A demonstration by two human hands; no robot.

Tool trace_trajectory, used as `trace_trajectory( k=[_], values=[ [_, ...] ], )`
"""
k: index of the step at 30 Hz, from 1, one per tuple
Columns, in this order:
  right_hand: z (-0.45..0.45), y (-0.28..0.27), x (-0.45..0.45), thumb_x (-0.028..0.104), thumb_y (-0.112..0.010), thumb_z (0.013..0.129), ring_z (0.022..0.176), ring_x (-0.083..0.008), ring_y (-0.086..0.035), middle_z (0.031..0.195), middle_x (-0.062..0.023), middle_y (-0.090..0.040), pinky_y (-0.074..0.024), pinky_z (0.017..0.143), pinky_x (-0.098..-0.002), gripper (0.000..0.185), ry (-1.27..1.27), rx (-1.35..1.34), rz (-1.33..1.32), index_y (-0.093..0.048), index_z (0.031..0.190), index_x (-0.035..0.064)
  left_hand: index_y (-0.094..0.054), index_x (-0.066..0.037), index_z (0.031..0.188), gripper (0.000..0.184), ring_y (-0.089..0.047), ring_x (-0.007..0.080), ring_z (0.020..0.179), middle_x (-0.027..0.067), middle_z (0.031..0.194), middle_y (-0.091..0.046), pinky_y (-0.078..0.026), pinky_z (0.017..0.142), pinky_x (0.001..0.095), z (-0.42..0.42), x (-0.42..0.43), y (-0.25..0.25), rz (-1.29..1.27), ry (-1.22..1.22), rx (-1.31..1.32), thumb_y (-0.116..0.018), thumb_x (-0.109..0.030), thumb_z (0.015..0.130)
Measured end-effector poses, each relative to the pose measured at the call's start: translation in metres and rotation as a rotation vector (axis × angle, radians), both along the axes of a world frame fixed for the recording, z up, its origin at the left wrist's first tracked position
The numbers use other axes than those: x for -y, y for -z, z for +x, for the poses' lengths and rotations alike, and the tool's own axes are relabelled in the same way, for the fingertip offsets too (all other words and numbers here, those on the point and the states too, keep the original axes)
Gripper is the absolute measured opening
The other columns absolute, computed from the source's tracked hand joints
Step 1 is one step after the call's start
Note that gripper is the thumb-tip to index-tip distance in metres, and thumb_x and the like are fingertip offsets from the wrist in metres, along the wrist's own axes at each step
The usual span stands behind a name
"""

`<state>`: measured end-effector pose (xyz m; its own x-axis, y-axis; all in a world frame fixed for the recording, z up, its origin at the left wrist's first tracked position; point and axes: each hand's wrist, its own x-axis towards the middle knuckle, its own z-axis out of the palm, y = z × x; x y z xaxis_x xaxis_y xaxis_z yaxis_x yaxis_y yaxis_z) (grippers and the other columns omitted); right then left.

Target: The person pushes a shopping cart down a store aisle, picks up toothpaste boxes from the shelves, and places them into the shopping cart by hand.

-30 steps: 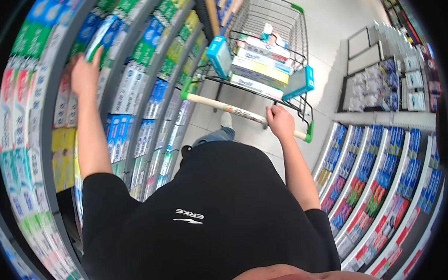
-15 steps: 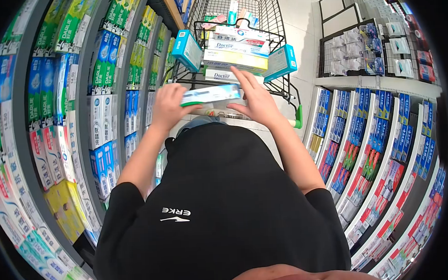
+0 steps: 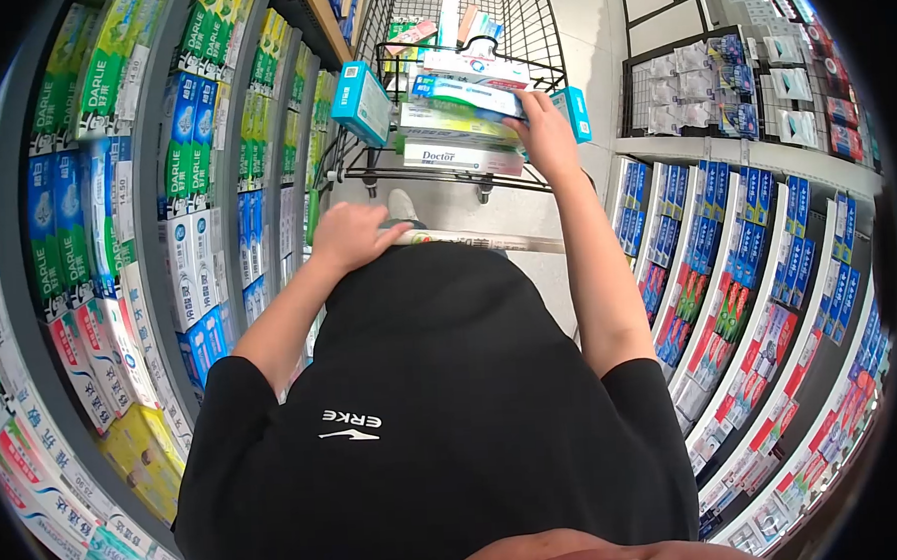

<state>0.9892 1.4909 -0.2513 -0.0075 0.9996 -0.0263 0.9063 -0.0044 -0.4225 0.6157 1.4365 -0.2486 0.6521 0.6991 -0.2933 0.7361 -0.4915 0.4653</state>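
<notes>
My right hand (image 3: 547, 134) reaches into the seat area of a shopping cart (image 3: 548, 35). Its thumb and fingers pinch the right end of a blue, white and green toothpaste box (image 3: 465, 93), which rests over a stack of other boxes. Lower in that stack are a yellowish box (image 3: 452, 120) and a white box marked "Doctor" (image 3: 451, 156). My left hand (image 3: 352, 236) is closed around the left part of the cart handle (image 3: 442, 239), close to my body.
Teal boxes (image 3: 363, 104) sit at both sides of the cart seat. Shelves of toothpaste boxes (image 3: 190, 141) line the left. On the right are racks of packaged goods (image 3: 740, 297) and hanging packs (image 3: 690, 89). A shoe (image 3: 402, 206) shows under the cart.
The toothpaste box moved from between both hands above the handle forward onto the stack, carried by my right hand. My left hand let go of it and moved down to the handle.
</notes>
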Motion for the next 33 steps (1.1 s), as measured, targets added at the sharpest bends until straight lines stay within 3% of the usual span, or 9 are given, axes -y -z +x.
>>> trace_trajectory(
  k=[1,3,6,11,13,16,17,25,33],
  values=[
    [-0.001,0.006,-0.003,0.021,-0.081,0.094,0.117,-0.0399,-0.069,0.137,-0.0164,-0.065,-0.0571,0.097,-0.0465,0.051,0.058,0.025,-0.005,-0.063,0.140,0.0070,-0.075,-0.009,0.090,0.051,-0.074,0.0372,0.084,0.0123,0.086,-0.075,-0.056,0.080,0.0489,0.000,0.000,0.002,0.000,0.002,-0.001,-0.064,-0.058,0.102],
    [-0.003,0.014,-0.007,0.012,-0.075,0.098,0.120,-0.0419,-0.068,0.147,-0.0157,-0.059,-0.0572,0.099,-0.0479,0.052,0.177,0.049,0.016,-0.058,0.147,0.0070,-0.072,-0.010,0.073,0.059,-0.071,0.0402,0.068,0.0137,0.069,-0.071,-0.056,0.066,0.0506,0.003,0.000,0.009,0.044,0.035,0.012,-0.060,-0.060,0.103],
    [-0.004,0.015,0.015,0.011,-0.074,0.098,0.122,-0.0432,-0.067,0.147,-0.0175,-0.060,-0.0572,0.100,-0.0480,0.053,0.161,0.032,0.147,-0.057,0.147,0.0078,-0.073,-0.010,0.069,0.068,-0.070,0.0380,0.061,0.0159,0.063,-0.069,-0.055,0.061,0.0493,0.004,-0.004,0.013,0.040,0.029,0.013,-0.055,-0.065,0.104],
    [-0.017,-0.002,0.092,0.015,-0.076,0.097,0.095,-0.0397,-0.068,0.099,-0.0173,-0.068,-0.0548,0.081,-0.0502,0.017,0.049,0.008,0.077,-0.068,0.106,0.0040,-0.073,-0.010,0.067,0.067,-0.070,0.0382,0.060,0.0159,0.062,-0.069,-0.055,0.060,0.0495,0.004,-0.013,0.016,0.055,0.013,0.025,-0.055,-0.064,0.104],
    [-0.020,0.004,0.124,0.026,-0.073,0.101,0.085,-0.0386,-0.068,0.086,-0.0149,-0.068,-0.0538,0.074,-0.0498,0.025,0.048,-0.004,0.021,-0.067,0.088,0.0052,-0.073,-0.011,0.066,0.068,-0.070,0.0383,0.060,0.0159,0.061,-0.069,-0.055,0.059,0.0498,0.004,-0.017,0.016,0.077,0.006,0.031,-0.055,-0.063,0.105],
    [-0.025,0.004,0.138,0.035,-0.069,0.104,0.077,-0.0382,-0.068,0.079,-0.0139,-0.066,-0.0529,0.068,-0.0513,0.038,0.128,0.048,-0.229,-0.065,0.079,0.0066,-0.071,-0.011,0.067,0.061,-0.070,0.0407,0.062,0.0172,0.063,-0.068,-0.055,0.060,0.0518,0.007,-0.026,0.012,0.082,-0.020,0.063,-0.059,-0.058,0.104],
    [-0.026,0.008,0.134,0.038,-0.067,0.104,0.073,-0.0394,-0.067,0.076,-0.0138,-0.065,-0.0527,0.067,-0.0533,0.044,0.132,0.041,-0.140,-0.064,0.074,0.0064,-0.071,-0.011,0.067,0.060,-0.069,0.0406,0.061,0.0169,0.062,-0.068,-0.055,0.060,0.0516,0.009,-0.030,0.011,0.071,-0.018,0.046,-0.060,-0.056,0.104],
    [-0.019,0.006,0.096,0.038,-0.064,0.103,0.079,-0.0416,-0.069,0.082,-0.0168,-0.068,-0.0533,0.070,-0.0534,0.042,0.179,0.060,-0.226,-0.064,0.077,0.0052,-0.068,-0.011,0.064,0.058,-0.068,0.0399,0.058,0.0161,0.058,-0.065,-0.054,0.059,0.0530,0.018,-0.053,0.017,0.156,-0.030,0.090,-0.061,-0.053,0.104],
    [0.005,0.016,0.059,0.038,-0.061,0.105,0.085,-0.0446,-0.068,0.088,-0.0214,-0.069,-0.0524,0.076,-0.0560,0.043,0.163,0.091,-0.215,-0.065,0.080,0.0034,-0.063,-0.016,0.061,0.053,-0.067,0.0307,0.052,0.0086,0.054,-0.064,-0.052,0.058,0.0427,0.033,-0.078,0.033,0.534,-0.070,0.222,-0.067,-0.049,0.102]
  ],
)
